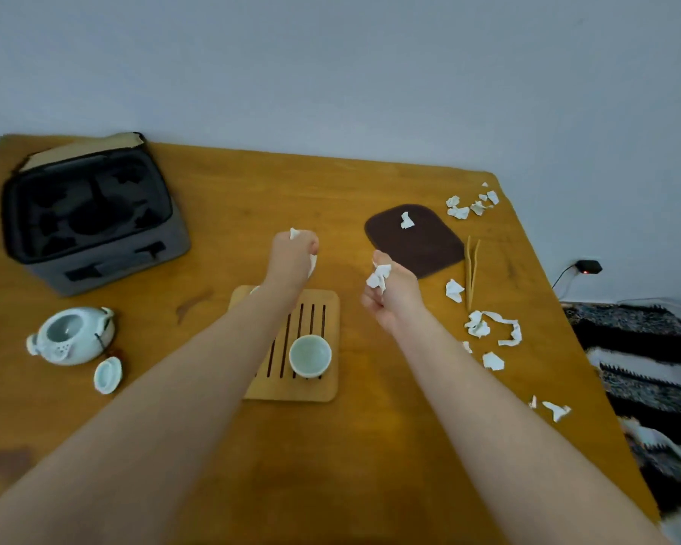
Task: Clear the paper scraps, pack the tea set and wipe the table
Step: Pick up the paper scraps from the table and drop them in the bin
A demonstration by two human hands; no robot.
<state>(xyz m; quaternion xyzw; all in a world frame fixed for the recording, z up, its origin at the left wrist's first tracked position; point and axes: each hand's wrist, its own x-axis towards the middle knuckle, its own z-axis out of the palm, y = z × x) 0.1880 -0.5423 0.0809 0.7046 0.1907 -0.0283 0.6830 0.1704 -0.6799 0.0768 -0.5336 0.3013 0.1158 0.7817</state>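
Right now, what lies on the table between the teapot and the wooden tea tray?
Only bare tabletop shows between the teapot and the wooden tea tray in the head view, partly crossed by the left forearm.

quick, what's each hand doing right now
Left hand: closed in a fist on paper scraps.
Right hand: closed on a bunch of paper scraps.

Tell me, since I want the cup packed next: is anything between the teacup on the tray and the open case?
Partly. The left forearm crosses above the bamboo tray between the teacup and the open case. The bare table beyond it holds nothing. Both hands are full of paper scraps.
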